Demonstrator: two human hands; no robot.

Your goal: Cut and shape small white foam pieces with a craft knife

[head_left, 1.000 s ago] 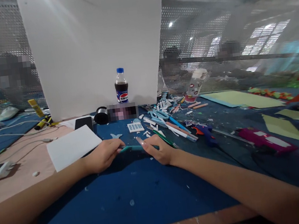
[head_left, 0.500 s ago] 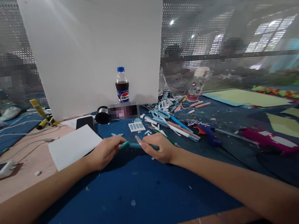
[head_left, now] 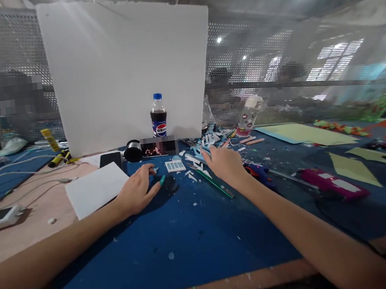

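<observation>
My left hand (head_left: pixel 137 189) rests low over the blue mat, its thumb spread away from the fingers. A small teal tip shows at the end of the thumb; I cannot make out whether it is a nail or a loose piece. A light-blue scrap lies by its index finger. My right hand (head_left: pixel 226 164) reaches over the scrap pile, by the light-blue scissors handles (head_left: pixel 197 153); its far fingers are hidden, and no teal stick shows in it. Between the hands lie a white tile with blue marks (head_left: pixel 175 166) and a thin green tool (head_left: pixel 215 183).
A cola bottle (head_left: pixel 159 118) stands before a white board (head_left: pixel 127 68). White paper (head_left: pixel 96 187), a wire spool (head_left: pixel 133 151) and cables lie left. Two glue guns, one blue (head_left: pixel 262 176), one magenta (head_left: pixel 333 183), lie right near a patterned tumbler (head_left: pixel 248 114).
My hands have moved apart. The right has gone up and right to the scrap pile, and the teal stick it held is out of sight. The left thumb has spread from the fingers.
</observation>
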